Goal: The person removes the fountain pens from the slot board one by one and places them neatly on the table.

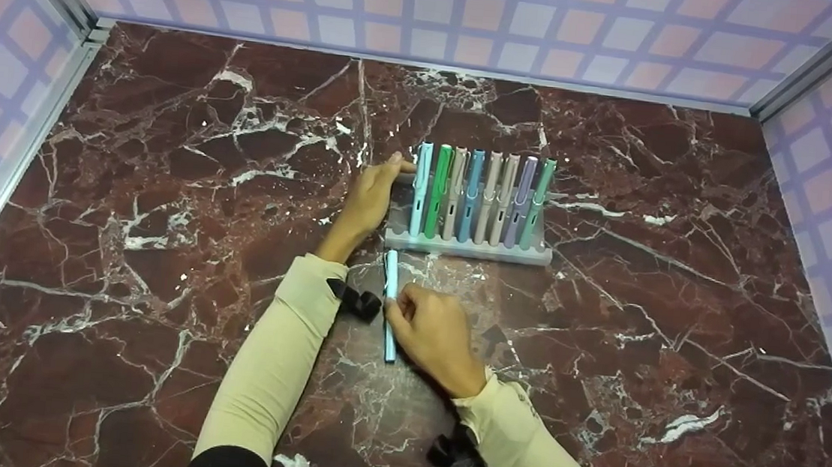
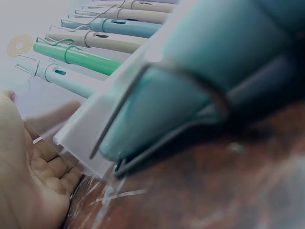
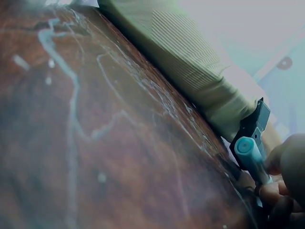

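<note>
My right hand (image 1: 438,329) pinches a light blue pen (image 1: 392,284) between thumb and curled fingers, in front of the rack's left corner. That pen points away from me, its clip end towards the rack; it looms large and teal in the left wrist view. In the right wrist view, its round end (image 3: 245,145) shows beside the fingers. My left hand (image 1: 369,198) rests at the left side of a clear pen rack (image 1: 471,251), one finger reaching behind its panel. Several capped pens stand in a row on the rack, from a light blue one (image 1: 421,189) to a green-teal one (image 1: 536,203).
The rack stands on a dark red marbled table (image 1: 219,246) with white veins. Checked panels (image 1: 435,17) border the back and both sides. A black wrist device (image 1: 357,302) on the left forearm sits close to the held pen.
</note>
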`<state>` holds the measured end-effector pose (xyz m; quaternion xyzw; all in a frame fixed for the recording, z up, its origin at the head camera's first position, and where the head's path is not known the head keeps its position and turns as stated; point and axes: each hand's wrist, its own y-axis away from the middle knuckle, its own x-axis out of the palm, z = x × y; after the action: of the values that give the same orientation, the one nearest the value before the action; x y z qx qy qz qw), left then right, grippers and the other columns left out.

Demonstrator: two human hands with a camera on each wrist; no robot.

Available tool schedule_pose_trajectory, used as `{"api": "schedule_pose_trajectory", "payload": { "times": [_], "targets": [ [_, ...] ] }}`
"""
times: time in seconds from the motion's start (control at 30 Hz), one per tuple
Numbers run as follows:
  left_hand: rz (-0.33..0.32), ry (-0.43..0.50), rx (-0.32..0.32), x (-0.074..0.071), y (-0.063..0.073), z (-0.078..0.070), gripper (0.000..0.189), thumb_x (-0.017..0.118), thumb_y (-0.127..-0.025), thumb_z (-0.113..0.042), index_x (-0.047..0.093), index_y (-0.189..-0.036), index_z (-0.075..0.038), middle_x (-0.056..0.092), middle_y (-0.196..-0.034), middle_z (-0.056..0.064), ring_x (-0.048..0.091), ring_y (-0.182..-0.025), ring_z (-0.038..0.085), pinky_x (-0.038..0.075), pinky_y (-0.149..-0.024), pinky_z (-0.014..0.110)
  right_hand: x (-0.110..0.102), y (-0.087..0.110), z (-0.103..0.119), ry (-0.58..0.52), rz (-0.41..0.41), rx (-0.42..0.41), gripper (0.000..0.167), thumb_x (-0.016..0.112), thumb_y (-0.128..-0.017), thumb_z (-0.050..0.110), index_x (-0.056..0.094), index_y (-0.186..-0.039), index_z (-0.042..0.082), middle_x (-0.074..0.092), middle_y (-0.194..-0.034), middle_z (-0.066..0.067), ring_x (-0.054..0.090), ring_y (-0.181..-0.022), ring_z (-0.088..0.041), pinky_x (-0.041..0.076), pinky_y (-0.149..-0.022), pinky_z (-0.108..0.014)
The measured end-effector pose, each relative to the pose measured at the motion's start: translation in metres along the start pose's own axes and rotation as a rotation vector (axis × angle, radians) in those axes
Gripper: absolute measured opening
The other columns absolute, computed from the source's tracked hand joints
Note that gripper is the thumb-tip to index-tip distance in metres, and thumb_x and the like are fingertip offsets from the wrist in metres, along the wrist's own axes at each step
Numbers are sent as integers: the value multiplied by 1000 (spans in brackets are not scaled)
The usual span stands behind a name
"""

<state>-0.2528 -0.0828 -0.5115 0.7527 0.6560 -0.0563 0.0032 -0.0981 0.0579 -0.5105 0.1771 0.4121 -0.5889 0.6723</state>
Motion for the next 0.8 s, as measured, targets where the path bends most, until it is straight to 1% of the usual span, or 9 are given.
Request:
{"api": "schedule_pose_trajectory", "payload": {
  "times": [0.07,0.17,0.23,0.27,0.47,0.57,0.7,0.77,0.8],
  "targets": [
    [-2,5,-2,0,0,0,52,31,-110,-34,68,-118,1,70,-103,20,64,-81,19,53,-74,28,0,0,0,8,2,-4,25,68,-90,19,62,-67,13,59,-57,4,49,-50,-6,46,-49,-22],
    [0,27,-10,0,0,0,52,31,-110,-34,68,-118,2,70,-101,21,64,-77,21,55,-70,30,1,0,1,26,-1,-12,26,68,-91,20,60,-66,14,59,-57,4,51,-50,-8,46,-49,-22],
    [-6,24,-3,1,0,1,52,31,-110,-33,68,-118,2,71,-104,20,66,-83,21,55,-77,31,1,0,1,35,5,-10,28,67,-91,21,59,-66,14,58,-57,4,51,-50,-9,45,-48,-22],
    [-7,20,-5,1,0,1,52,31,-110,-34,68,-118,1,71,-103,19,66,-82,21,55,-77,31,1,0,1,40,7,-8,29,67,-92,22,59,-66,14,58,-57,4,51,-50,-9,45,-48,-22],
    [-3,11,-6,1,0,0,52,31,-110,-34,68,-118,0,71,-101,19,65,-79,23,55,-72,32,0,0,1,56,25,10,31,68,-93,26,57,-65,15,56,-56,5,47,-49,-7,43,-47,-21],
    [-10,-13,28,1,0,1,51,31,-110,-31,69,-117,1,71,-106,20,66,-90,25,53,-83,32,0,1,1,69,21,9,32,69,-92,26,57,-65,15,55,-56,6,47,-50,-8,43,-47,-24],
    [-24,-46,50,0,-1,1,50,31,-110,-30,69,-117,1,71,-110,19,65,-97,27,50,-90,33,0,1,1,70,15,6,32,69,-92,26,57,-65,16,55,-56,5,47,-50,-8,44,-48,-26],
    [-23,-44,41,0,0,2,51,30,-110,-31,69,-118,1,71,-107,19,65,-91,29,52,-84,35,0,1,0,64,14,4,32,69,-92,26,57,-64,16,55,-56,5,46,-50,-8,43,-48,-25],
    [-24,-47,39,0,0,2,51,30,-110,-32,69,-118,0,71,-106,19,65,-90,28,52,-83,34,0,1,0,64,13,3,32,69,-92,27,57,-64,16,55,-56,6,46,-50,-8,43,-48,-25]
  ]
}}
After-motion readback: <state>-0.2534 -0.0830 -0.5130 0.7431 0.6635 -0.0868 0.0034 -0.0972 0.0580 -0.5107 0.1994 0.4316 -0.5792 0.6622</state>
